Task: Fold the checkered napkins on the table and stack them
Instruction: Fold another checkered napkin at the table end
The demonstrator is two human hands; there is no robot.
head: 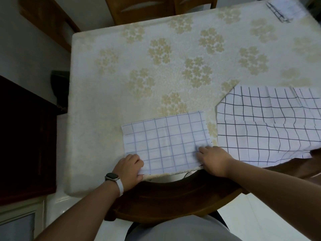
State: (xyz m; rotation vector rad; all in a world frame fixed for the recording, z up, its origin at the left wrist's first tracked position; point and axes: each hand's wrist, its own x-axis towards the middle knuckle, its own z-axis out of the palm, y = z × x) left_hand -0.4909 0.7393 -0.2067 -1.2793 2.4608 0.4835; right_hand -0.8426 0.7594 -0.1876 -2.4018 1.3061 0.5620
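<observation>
A white napkin with a pale blue check [165,141] lies folded into a rectangle at the near edge of the table. My left hand [129,166] pinches its near left corner. My right hand [212,160] grips its near right corner, fingers curled over the cloth. To the right lies a larger white napkin with a black check [267,124], spread out and hanging partly over the table's near edge. A stack of folded checkered napkins [284,9] sits at the far right corner, blurred.
The table wears a cream cloth with a beige flower pattern [156,66]. A dark wooden chair back [173,195] curves between my body and the table. Another wooden chair [156,7] stands at the far side. A dark cabinet [26,136] is on the left.
</observation>
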